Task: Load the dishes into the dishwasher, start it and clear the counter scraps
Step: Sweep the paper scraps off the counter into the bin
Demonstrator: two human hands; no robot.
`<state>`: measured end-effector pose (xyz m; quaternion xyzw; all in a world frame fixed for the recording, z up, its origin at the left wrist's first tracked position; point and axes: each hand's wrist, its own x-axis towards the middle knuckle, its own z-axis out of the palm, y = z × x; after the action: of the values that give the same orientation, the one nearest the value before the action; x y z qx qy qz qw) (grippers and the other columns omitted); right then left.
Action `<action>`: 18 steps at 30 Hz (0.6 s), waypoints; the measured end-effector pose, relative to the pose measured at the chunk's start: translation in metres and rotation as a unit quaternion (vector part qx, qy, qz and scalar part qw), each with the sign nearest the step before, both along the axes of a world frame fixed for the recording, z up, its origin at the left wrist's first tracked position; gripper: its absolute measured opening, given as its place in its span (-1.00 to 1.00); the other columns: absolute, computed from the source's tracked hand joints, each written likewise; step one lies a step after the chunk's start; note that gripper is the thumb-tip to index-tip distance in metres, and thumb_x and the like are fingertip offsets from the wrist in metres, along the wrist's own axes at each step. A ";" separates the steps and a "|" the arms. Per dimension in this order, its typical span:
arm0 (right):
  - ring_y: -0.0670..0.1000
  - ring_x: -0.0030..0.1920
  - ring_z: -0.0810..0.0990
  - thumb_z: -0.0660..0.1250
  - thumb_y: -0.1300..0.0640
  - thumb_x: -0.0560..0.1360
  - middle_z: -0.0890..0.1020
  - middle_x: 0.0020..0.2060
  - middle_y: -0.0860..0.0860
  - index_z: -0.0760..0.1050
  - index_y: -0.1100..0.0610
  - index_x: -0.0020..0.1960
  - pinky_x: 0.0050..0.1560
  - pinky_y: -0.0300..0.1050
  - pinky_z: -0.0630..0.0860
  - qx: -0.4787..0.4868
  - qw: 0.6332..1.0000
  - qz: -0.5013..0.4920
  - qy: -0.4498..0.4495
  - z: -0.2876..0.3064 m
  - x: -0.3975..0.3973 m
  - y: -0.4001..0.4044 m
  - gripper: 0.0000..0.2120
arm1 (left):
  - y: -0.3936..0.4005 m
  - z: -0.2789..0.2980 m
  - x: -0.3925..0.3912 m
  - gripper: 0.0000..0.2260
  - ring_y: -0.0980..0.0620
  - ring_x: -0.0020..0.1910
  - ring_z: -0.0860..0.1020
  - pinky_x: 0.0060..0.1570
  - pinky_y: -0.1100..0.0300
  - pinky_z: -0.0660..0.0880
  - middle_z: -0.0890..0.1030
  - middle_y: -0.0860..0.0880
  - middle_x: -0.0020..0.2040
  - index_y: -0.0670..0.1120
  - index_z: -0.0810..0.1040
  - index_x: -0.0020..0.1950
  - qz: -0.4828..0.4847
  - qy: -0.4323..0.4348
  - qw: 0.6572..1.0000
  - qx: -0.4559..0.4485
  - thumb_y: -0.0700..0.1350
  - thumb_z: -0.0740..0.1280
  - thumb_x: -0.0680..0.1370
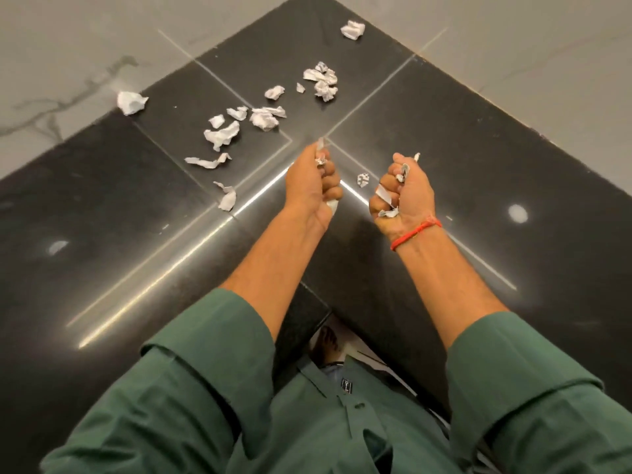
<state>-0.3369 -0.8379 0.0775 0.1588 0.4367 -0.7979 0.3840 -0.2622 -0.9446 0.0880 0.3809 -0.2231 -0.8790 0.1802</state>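
Scrap-clearing is under way: left hand (313, 186) and right hand (403, 196) each hold paper scraps in curled fingers. More scraps (263, 116) litter the far-left tabletop (478, 172); gathering them likely comes next.

The worktop (444, 165) fills the middle of the frame as a corner, with walls (68, 35) at the upper left and upper right. Paper scraps (222, 135) lie scattered on it from centre-left up to the top centre; one piece (131, 102) sits at the left wall, another (353, 29) near the top. A small scrap (363, 179) lies between the left hand (313, 186) and right hand (405, 196), both at centre frame above the worktop, each with scraps in its grip.
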 end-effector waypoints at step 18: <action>-0.13 -0.63 0.10 0.21 0.09 0.65 0.20 -0.60 -0.12 0.25 0.01 -0.39 -0.66 -0.27 0.07 -0.113 0.946 0.281 -0.113 0.005 0.132 -0.025 -0.57 | 0.069 0.031 0.176 -0.63 0.19 -0.61 0.11 -0.66 0.33 0.01 0.23 0.12 -0.54 0.01 0.33 -0.34 0.277 -0.042 0.960 -0.012 -0.08 0.18 0.68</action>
<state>-0.2045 -0.8632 0.0821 0.0744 0.3242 -0.6789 0.6546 -0.0866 -0.8756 0.1188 0.4625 -0.1265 -0.7750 0.4116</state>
